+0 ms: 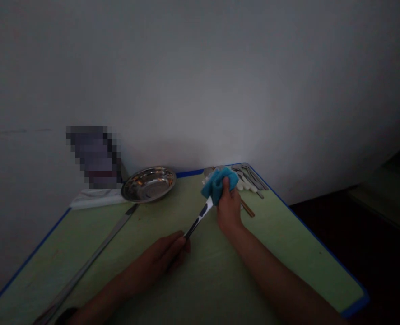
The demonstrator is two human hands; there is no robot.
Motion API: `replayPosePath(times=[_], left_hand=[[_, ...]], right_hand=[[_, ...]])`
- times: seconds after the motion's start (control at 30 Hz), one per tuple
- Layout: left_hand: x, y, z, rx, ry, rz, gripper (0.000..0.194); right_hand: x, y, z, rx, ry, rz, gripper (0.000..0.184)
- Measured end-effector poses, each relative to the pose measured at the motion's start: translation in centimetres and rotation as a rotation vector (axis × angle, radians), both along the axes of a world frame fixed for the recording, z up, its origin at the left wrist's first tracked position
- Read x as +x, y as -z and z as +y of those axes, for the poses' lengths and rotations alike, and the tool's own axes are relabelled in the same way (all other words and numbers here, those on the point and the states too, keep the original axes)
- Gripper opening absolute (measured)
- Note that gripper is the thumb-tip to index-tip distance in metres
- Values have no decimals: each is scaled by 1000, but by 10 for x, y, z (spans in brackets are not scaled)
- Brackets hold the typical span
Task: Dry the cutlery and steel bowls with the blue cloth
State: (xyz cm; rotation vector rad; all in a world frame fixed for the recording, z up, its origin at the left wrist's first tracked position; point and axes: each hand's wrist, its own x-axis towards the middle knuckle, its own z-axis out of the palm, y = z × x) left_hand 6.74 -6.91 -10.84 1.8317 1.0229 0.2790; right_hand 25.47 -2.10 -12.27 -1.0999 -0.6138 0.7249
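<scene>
My left hand (176, 250) is closed round the lower end of a long-handled utensil (200, 219) with a dark and silvery handle. The utensil slants up and away over the table toward my right hand (229, 210). That hand grips a blue cloth (216, 183), thumb on top, and the cloth is wrapped about the utensil's far end. The cloth hides that end, so its kind does not show. Just behind the cloth lies several pieces of cutlery (250, 178), some with white handles, and brown chopsticks (247, 208) stick out beside my right wrist.
A shiny metal bowl (149, 185) stands at the back left of the green, blue-edged table (288, 253). Left of it is a blurred-out upright object (93, 158) by a white sheet (98, 198). A flat grey strip (95, 257) runs along the left side. The wall (200, 90) rises behind.
</scene>
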Motion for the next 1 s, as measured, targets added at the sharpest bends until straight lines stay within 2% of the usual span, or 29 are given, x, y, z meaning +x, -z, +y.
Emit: replayPosePath(times=[0.13, 0.3, 0.43, 0.57, 0.63, 0.73, 0.83, 0.9, 1.0], left_hand=[[1, 6, 1, 116, -60, 9, 36], [0, 10, 4, 195, -123, -7, 32], [2, 9, 2, 189, -114, -1, 34], [3, 5, -4, 154, -58, 19, 38], [2, 6, -7, 138, -36, 9, 37], [2, 10, -7, 153, -75, -19, 35], [3, 14, -4, 211, -164, -48, 34], [4, 14, -3, 242, -202, -55, 33], [6, 13, -2, 262, -218, -42, 32]], right_hand=[[-34, -1, -23, -147, -84, -167, 40], [-67, 6, -43, -198, -210, -223, 39], [-53, 7, -29, -218, -211, -137, 43], [-16, 4, -5, -165, -69, 11, 44], [-9, 4, -2, -133, -12, 34, 44], [-23, 5, -13, -186, -33, -91, 47], [-51, 6, -32, -222, -180, -237, 46], [-64, 6, -42, -215, -242, -282, 44], [-69, 4, -48, -213, -279, -304, 43]])
